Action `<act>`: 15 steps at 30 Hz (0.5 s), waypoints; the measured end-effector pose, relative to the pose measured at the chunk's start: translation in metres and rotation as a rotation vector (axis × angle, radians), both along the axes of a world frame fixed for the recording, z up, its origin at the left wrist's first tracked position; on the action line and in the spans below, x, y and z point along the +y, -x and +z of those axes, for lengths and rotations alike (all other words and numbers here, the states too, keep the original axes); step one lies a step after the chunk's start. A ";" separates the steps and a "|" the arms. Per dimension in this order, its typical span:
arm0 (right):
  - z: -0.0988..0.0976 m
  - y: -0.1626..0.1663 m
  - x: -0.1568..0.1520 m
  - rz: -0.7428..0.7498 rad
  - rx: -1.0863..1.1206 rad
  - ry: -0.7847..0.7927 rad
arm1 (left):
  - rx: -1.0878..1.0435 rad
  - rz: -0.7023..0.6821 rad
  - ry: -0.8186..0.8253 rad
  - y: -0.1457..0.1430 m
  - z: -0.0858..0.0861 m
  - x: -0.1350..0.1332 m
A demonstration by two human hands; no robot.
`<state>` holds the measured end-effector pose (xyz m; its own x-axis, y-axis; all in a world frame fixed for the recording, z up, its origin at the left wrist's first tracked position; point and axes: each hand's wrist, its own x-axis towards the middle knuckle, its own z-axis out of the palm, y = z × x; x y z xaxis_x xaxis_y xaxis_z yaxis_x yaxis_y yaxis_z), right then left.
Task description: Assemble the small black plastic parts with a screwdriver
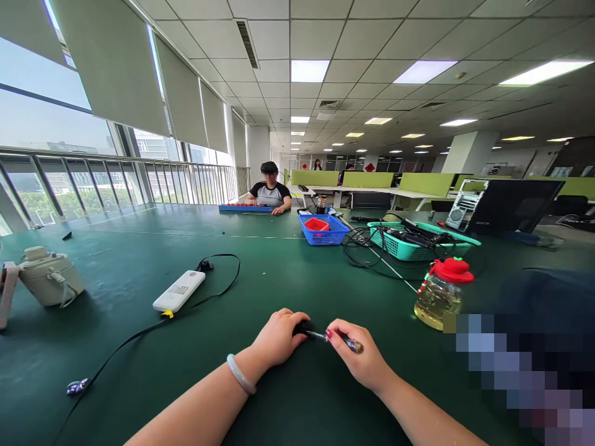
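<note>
My left hand (279, 336), with a pale bangle (240, 374) on its wrist, is closed around a small black object (302, 326) on the table. Fingers cover most of that object, so its kind is unclear. In my right hand (356, 353) is a screwdriver (352, 344), held near its handle between thumb and fingers. Its metal shaft points left, and the tip meets or nearly meets the black object. Both hands rest low over the green tabletop (186, 365).
A white power bank (179, 291) with a black strap lies left, near a beige bottle (50, 276). Rightward stand a red-lidded jar (439, 297), a blue basket (324, 230) and a teal basket (409, 244) of cables. A person (269, 191) sits across; a blurred person is close right.
</note>
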<state>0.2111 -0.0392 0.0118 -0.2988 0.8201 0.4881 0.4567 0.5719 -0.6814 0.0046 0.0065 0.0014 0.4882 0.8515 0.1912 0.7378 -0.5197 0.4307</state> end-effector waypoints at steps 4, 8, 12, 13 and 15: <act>-0.002 0.001 -0.002 -0.028 -0.042 -0.012 | -0.018 0.006 0.006 0.001 -0.002 0.001; -0.002 0.005 -0.008 -0.041 -0.134 -0.104 | -0.042 0.031 0.038 0.001 -0.005 0.004; -0.004 0.013 -0.013 0.084 -0.269 -0.300 | -0.065 0.048 0.051 0.001 -0.006 0.004; -0.006 0.016 -0.014 0.111 -0.300 -0.343 | -0.068 0.049 0.049 0.000 -0.005 0.004; -0.009 0.020 -0.015 0.127 -0.342 -0.408 | -0.071 0.053 0.045 0.000 -0.004 0.002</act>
